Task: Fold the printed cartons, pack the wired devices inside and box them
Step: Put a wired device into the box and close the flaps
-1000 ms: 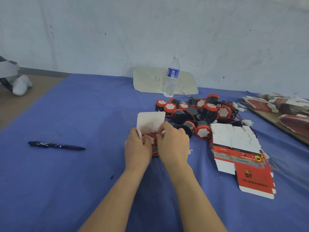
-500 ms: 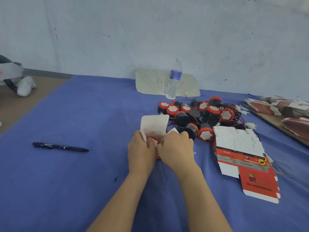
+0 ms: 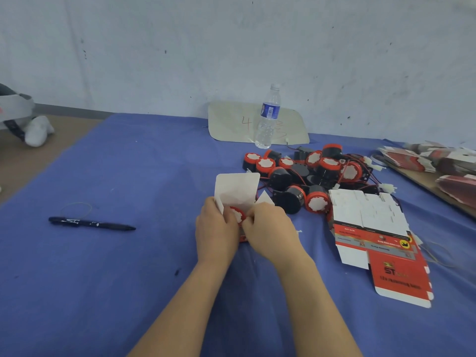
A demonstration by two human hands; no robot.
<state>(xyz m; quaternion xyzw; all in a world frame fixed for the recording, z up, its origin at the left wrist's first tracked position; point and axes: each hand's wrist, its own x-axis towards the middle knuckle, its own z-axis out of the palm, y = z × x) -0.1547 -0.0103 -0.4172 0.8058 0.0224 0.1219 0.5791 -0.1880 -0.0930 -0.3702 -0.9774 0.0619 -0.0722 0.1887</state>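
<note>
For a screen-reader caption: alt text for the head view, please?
The left hand and right hand hold an open carton with a red-capped device in it, on a blue cloth. Nearby: a pile of devices, flat cartons, a water bottle, a pen.

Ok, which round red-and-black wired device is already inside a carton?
The red-rimmed one showing between the left hand and right hand, inside the white-flapped carton; the others lie loose in the pile.

red-and-white printed carton [image 3: 381, 243], blue tablecloth [image 3: 128, 266], black pen [image 3: 91, 223]
</note>
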